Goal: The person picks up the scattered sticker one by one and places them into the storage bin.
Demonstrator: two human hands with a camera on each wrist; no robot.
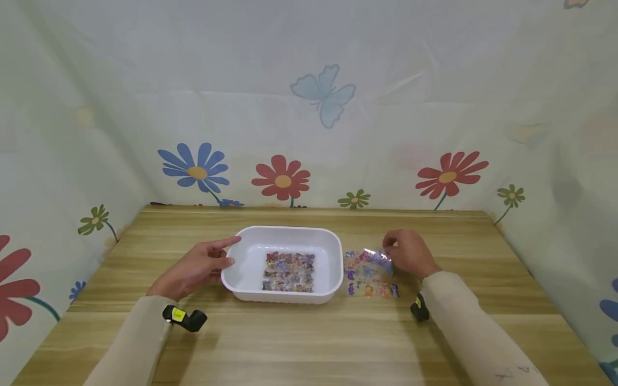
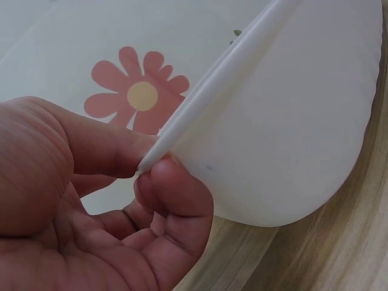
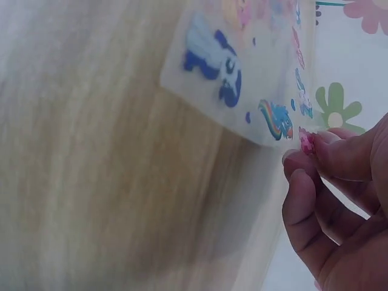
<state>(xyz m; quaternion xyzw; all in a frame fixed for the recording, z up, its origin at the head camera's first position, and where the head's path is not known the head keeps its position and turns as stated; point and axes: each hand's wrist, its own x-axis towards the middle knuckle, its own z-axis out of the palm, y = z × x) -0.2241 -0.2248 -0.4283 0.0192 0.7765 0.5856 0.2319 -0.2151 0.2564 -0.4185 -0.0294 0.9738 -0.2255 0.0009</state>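
Note:
With thumb and fingers my left hand (image 1: 190, 269) pinches the left rim of a white plastic tray (image 1: 285, 296); the left wrist view shows the rim between the fingertips. Inside the tray lies a sheet of small colourful stickers (image 1: 288, 273). Just right of the tray is a clear sticker sheet (image 1: 369, 272) printed with cartoon ponies. My right hand (image 1: 412, 253) pinches its far right edge between thumb and fingertips, and light glints off the film there. In the right wrist view, a pink figure (image 3: 307, 140) shows at the pinched edge, and part of the sheet stands above the wood.
The wooden table (image 1: 299, 343) carries the tray and the sheet. A pale cloth backdrop (image 1: 232, 118) with printed flowers and a butterfly closes off the back and both sides. Black wrist cameras (image 1: 185, 317) sit on both sleeves.

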